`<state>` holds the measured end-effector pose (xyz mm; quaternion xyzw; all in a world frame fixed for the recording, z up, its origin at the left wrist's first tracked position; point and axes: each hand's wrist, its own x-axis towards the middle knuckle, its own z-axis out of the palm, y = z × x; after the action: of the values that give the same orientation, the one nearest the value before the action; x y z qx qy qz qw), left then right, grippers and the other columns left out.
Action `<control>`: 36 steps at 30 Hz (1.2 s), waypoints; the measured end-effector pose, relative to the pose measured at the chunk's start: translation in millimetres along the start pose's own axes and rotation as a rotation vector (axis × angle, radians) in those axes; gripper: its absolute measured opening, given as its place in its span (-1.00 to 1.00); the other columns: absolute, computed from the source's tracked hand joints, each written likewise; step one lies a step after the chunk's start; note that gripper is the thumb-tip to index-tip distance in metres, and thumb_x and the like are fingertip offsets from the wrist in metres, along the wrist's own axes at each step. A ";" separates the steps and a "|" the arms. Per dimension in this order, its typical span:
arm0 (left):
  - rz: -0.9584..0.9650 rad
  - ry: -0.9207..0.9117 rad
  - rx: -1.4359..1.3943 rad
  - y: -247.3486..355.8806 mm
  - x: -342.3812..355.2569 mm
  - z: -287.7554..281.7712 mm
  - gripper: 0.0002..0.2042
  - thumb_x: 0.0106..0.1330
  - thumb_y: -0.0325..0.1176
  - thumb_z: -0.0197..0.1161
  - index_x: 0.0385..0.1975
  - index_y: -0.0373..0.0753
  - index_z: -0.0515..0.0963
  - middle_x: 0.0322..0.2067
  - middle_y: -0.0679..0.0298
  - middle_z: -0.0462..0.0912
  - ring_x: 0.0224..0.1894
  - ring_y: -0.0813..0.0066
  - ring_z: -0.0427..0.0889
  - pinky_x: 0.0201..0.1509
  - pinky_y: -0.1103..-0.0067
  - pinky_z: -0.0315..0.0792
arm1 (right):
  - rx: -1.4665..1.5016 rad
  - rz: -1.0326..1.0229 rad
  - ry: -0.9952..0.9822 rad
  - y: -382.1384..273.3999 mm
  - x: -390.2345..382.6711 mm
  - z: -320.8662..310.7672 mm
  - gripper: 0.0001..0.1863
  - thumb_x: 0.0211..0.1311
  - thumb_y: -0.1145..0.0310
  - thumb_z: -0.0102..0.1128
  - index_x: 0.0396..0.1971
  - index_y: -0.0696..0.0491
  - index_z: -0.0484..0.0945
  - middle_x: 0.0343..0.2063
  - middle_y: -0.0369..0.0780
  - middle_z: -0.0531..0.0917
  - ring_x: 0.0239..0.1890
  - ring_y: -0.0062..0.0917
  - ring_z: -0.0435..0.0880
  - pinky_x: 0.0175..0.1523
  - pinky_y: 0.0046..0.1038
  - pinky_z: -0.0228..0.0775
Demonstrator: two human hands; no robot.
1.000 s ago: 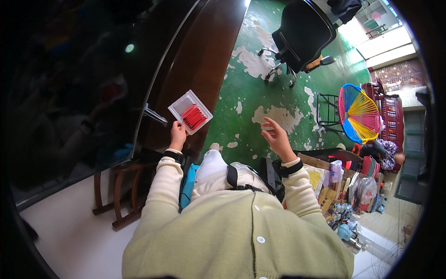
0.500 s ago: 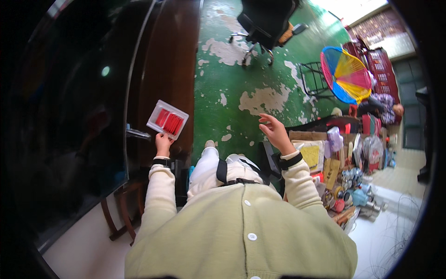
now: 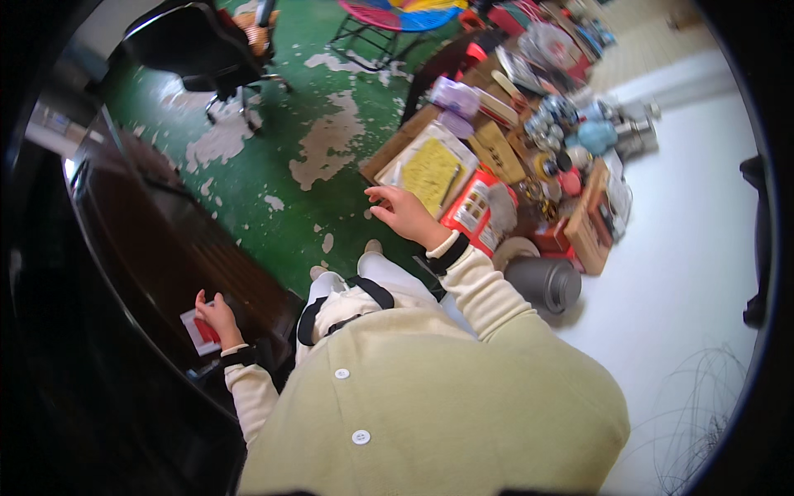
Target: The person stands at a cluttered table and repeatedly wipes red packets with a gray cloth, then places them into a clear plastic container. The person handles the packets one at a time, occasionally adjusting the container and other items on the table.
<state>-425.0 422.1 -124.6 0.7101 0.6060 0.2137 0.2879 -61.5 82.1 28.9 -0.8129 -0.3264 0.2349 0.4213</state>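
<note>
A shallow white tray [image 3: 189,323] with red items in it lies on the dark wooden surface at the left. Over its right edge is my left hand [image 3: 217,318], fingers raised and apart, holding nothing; whether it still touches the tray I cannot tell. My right hand [image 3: 405,217] hovers with loosely bent, parted fingers and is empty. Closest to it is a yellow sheet [image 3: 428,175] in a white tray-like holder, with a dark pen-like stick on it. A red printed packet [image 3: 473,211] lies beside my right wrist.
A crowded table at the right bears a lilac pack [image 3: 455,97], a brown envelope [image 3: 496,153], bottles and jars. A grey lidded bin [image 3: 542,283] stands by my right forearm. On the worn green floor are a black office chair [image 3: 194,50] and a multicoloured round chair [image 3: 401,15].
My left hand has let go of the white tray, which now rests on the dark wood. My view has turned right, and my right hand is now beside the cluttered table.
</note>
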 end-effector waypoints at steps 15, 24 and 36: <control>0.724 -0.701 -0.032 267.0 -62.8 156.9 -0.69 0.27 -0.43 0.31 0.02 -0.19 0.57 0.04 0.10 0.46 0.03 0.24 0.44 0.05 0.46 0.44 | -0.077 0.431 0.922 129.1 -175.3 -104.1 -0.81 0.28 0.49 0.20 -0.12 0.14 0.59 -0.27 -0.12 0.66 -0.28 -0.35 0.70 -0.18 -0.38 0.56; 0.923 -0.963 0.128 312.4 -116.8 253.2 -0.64 0.30 -0.35 0.32 0.08 -0.26 0.52 0.03 0.11 0.53 0.07 0.16 0.54 0.12 0.38 0.48 | 0.009 0.648 1.003 194.0 -212.5 -74.5 -0.54 0.33 0.27 0.25 0.12 0.22 0.45 -0.02 0.08 0.58 0.07 0.01 0.54 0.22 -0.17 0.37; 0.734 -0.980 0.377 319.0 -127.2 330.3 -0.39 0.22 -0.01 0.40 0.12 -0.34 0.45 0.02 -0.08 0.58 0.10 -0.03 0.55 0.17 0.27 0.47 | 0.133 0.728 0.838 179.2 -205.1 -46.9 -0.38 0.40 0.14 0.21 0.29 0.21 0.34 0.11 0.13 0.56 0.14 -0.01 0.56 0.23 -0.20 0.39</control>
<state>3.6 215.6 -151.1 0.9251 0.1488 -0.1613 0.3099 -109.8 -169.7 -74.3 -0.8688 0.1862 0.0421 0.4569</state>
